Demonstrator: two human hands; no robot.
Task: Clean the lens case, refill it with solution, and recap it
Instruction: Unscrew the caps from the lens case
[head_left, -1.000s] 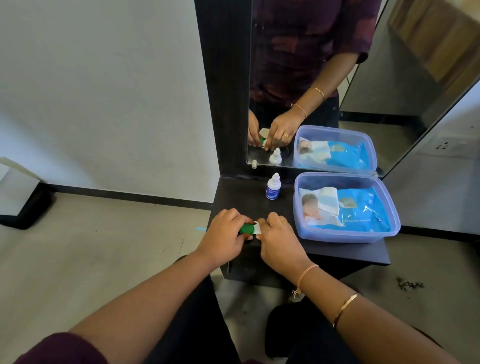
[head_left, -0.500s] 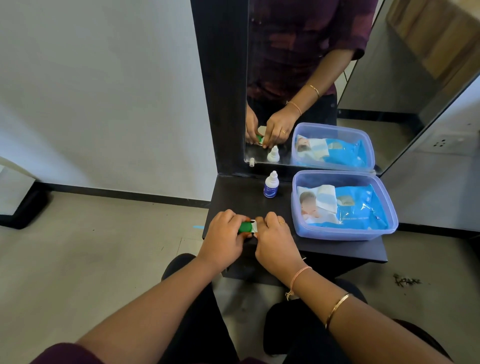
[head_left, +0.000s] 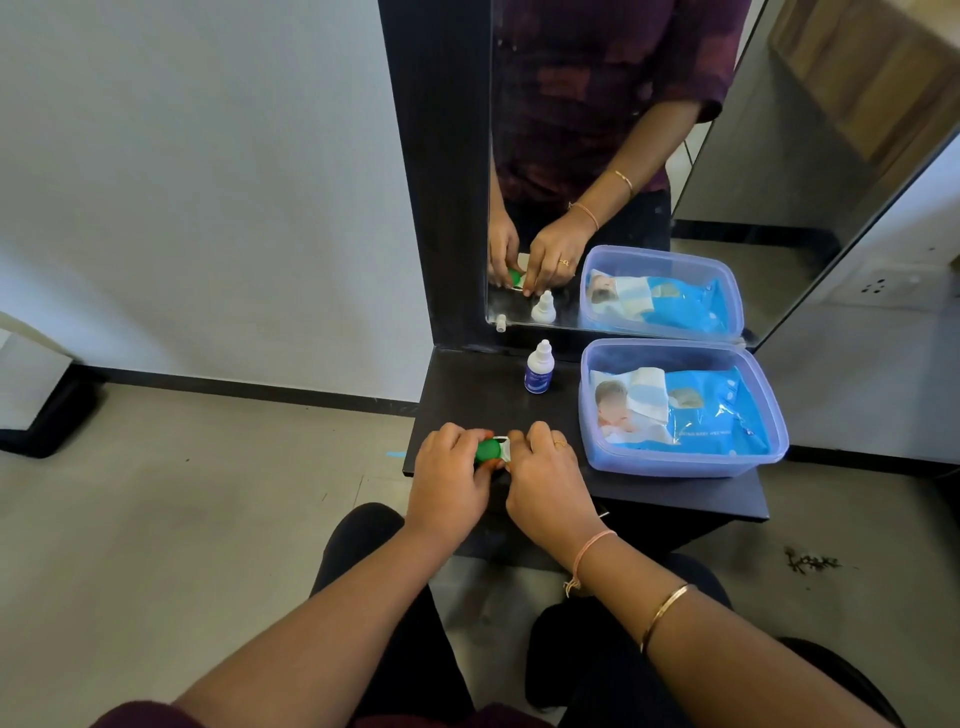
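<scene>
At the front left of the dark shelf (head_left: 467, 400), the lens case (head_left: 503, 450) sits between two hands held knuckle to knuckle. Left hand (head_left: 449, 480): fingers and thumb curled round the case's green cap (head_left: 487, 451), clenched on it. Right hand (head_left: 545, 480): fingers curled down over the white end of the case, grasping it; a ring (head_left: 559, 443) shows on one finger. Cannot tell whether the case rests on the shelf or is held just above it. Small white bottle (head_left: 539, 368) with a blue label stands upright further back, near the mirror (head_left: 727, 156), well apart from the hands, its cap on. Clear plastic box (head_left: 675, 465) occupies the right side of the shelf, just beside the right hand, lid off; a blue pack of wipes (head_left: 717, 410) lies flat inside it. The mirror repeats hands, bottle and box.
</scene>
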